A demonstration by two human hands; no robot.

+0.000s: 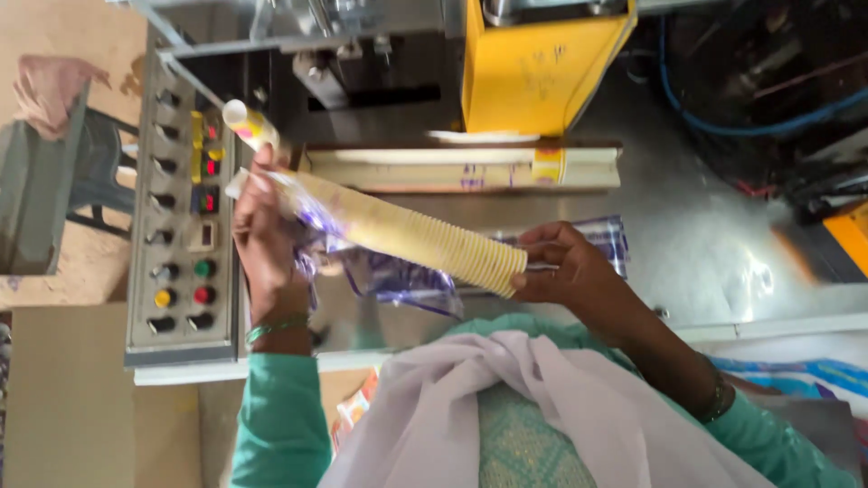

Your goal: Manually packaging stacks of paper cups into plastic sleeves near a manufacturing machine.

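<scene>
A long stack of nested pale yellow paper cups [407, 233] lies slanted between my two hands, over a metal machine table [687, 244]. My left hand [264, 239] grips the stack's narrow end together with a clear plastic sleeve with purple print [398, 280], which hangs loosely around and below the cups. My right hand [565, 267] holds the wide open end of the stack, fingers at its rim.
Another sleeved cup stack [452, 169] lies in a trough behind. A single cup [246, 122] stands near a grey control panel [181, 208] with knobs and coloured buttons at left. A yellow machine housing [533, 63] and blue hoses [750, 122] sit behind.
</scene>
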